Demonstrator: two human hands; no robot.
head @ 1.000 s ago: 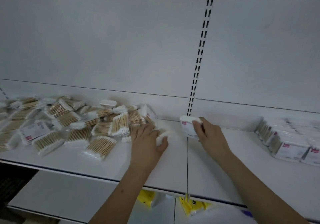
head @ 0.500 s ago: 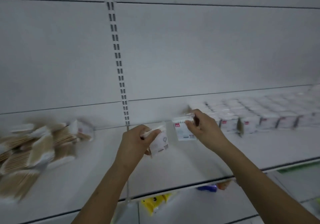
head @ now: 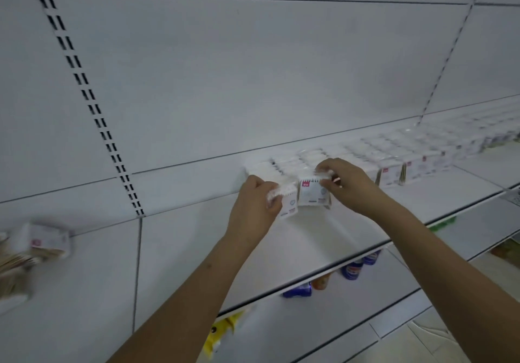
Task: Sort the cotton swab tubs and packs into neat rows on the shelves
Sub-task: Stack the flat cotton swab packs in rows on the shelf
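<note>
Both hands are busy right now, each with its own cotton swab pack. Our left hand (head: 254, 203) has its fingers curled round one pack (head: 286, 203) by its top edge, and our right hand (head: 350, 184) pinches the top of a second pack (head: 313, 194), the one with the little red label facing us. The two packs sit side by side, pretty much touching, at the left end of the row (head: 394, 163) that's already lined up along the back of the shelf (head: 180, 255). We can't quite tell if the packs are resting on the shelf yet or just above it, since it's a bit blurry there.

So we'd say we're mid-placement: adding these two to the front of the neat row. Way off to the left there's the loose pile (head: 25, 255) of unsorted packs, well apart from where we're working, so there's plenty left to do.

Next move, our guess: set both packs down upright, labels facing out, nudge them flush against the packs behind and next to them, then let go without tipping anything. These packs look light and thin, so they'd probably flop over if we release them sloppy. After that it's back to the pile for more.
</note>
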